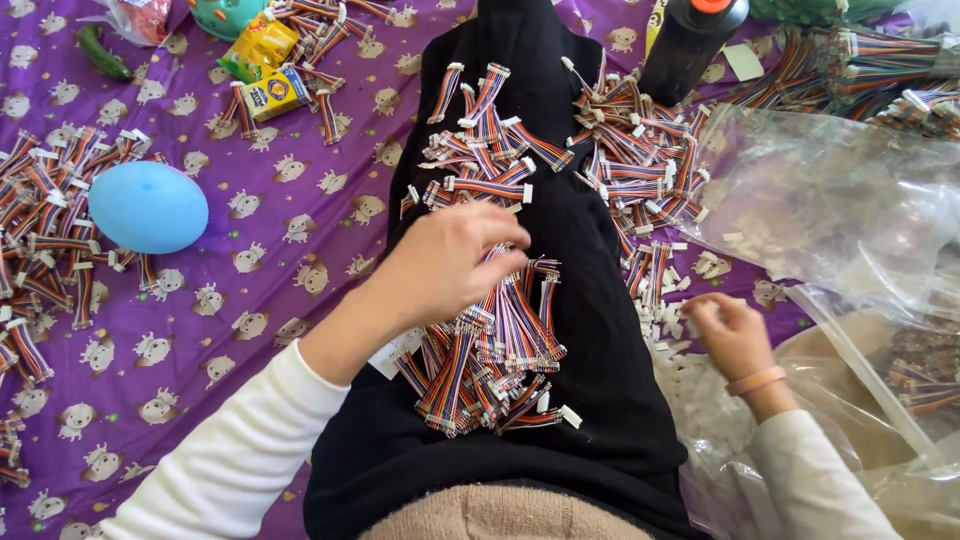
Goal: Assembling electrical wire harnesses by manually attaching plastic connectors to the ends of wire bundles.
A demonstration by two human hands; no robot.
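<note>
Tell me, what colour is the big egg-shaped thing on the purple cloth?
Light blue. The egg-shaped thing shows best in the head view, lying left of the left hand.

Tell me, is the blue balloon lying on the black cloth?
No, the blue balloon lies on the purple sheet, apart from the black cloth.

One head-worn camera looks steeply down, close over the lap (590, 300).

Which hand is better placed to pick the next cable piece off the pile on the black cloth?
Probably the left. The left hand already rests on the pile of striped cable pieces on the black cloth. The right hand is off to the side, fingers among the loose white connectors.
</note>
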